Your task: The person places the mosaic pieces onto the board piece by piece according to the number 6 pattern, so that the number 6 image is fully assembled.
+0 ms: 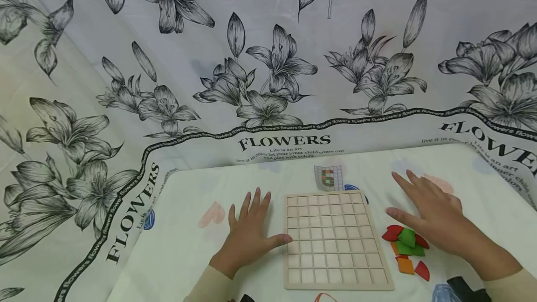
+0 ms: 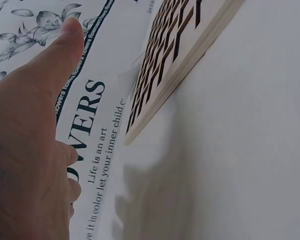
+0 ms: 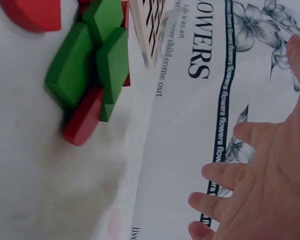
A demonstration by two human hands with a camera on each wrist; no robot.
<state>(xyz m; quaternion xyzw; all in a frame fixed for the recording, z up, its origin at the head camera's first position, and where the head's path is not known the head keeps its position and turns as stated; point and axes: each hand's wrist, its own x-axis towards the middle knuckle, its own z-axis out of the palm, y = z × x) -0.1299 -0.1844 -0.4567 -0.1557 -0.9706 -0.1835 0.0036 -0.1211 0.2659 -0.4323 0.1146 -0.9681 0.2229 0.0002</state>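
Observation:
A light wooden board [image 1: 339,241] with a grid of square recesses lies flat on the covered table. My left hand [image 1: 248,234] hovers at its left side with fingers spread, the thumb tip over or at the board's edge. To the board's right, a small pile of red, green and orange blocks includes a green block [image 1: 407,236], an orange block [image 1: 405,265] and a red quarter-round block [image 1: 422,271]. My right hand [image 1: 438,216] is spread just above and right of that pile, holding nothing. In the right wrist view, green blocks [image 3: 72,65] overlap red ones.
Behind the board lies a small printed card [image 1: 329,178] showing a coloured pattern on a grid. A flower-printed white sheet [image 1: 268,73] hangs at the back and left. A dark object [image 1: 465,289] sits by the right forearm, and an orange-red loop [image 1: 325,297] shows at the near edge.

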